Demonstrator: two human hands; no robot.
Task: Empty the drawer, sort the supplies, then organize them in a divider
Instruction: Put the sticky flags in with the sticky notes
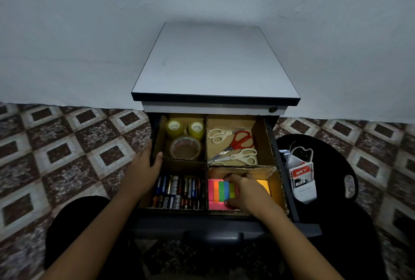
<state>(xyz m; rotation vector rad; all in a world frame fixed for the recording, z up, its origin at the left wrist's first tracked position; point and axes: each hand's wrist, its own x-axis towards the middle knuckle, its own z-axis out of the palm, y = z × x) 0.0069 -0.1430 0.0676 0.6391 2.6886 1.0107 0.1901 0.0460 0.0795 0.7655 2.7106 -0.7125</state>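
- Currently the sorting looks close to done, by my read: the brown cardboard divider [260, 142] sits inside the open dark grey metal drawer [224, 225], and all four compartments hold goods.
- Far-left compartment: two small yellowish tape rolls [174, 128] standing on end, with one wider clear tape roll [185, 148] in front.
- Far-right compartment: three pairs of scissors [241, 139], one red-handled and two cream-handled, lying overlapped.
- Near-left compartment: cylindrical batteries [177, 192] in two rows, packed side by side.
- Near-right compartment: a pink sticky-note pad [211, 204] lying flat and a yellow sticky-note pad [264, 184] partly hidden behind my right hand.
- Right hand [244, 192]: thumb and curled fingers pinch a multicolour striped flag pad [224, 189] resting on the pink pad.
- Left hand [143, 164]: thumb hooked over the drawer's left edge, gripping it; the other fingers are hidden outside.
- Left to do, I judge: release the flag pad and close the drawer.
- Clear plastic packets [302, 178] lie on a black round tray [336, 158] to the right; I cannot tell whether they belong with the supplies.
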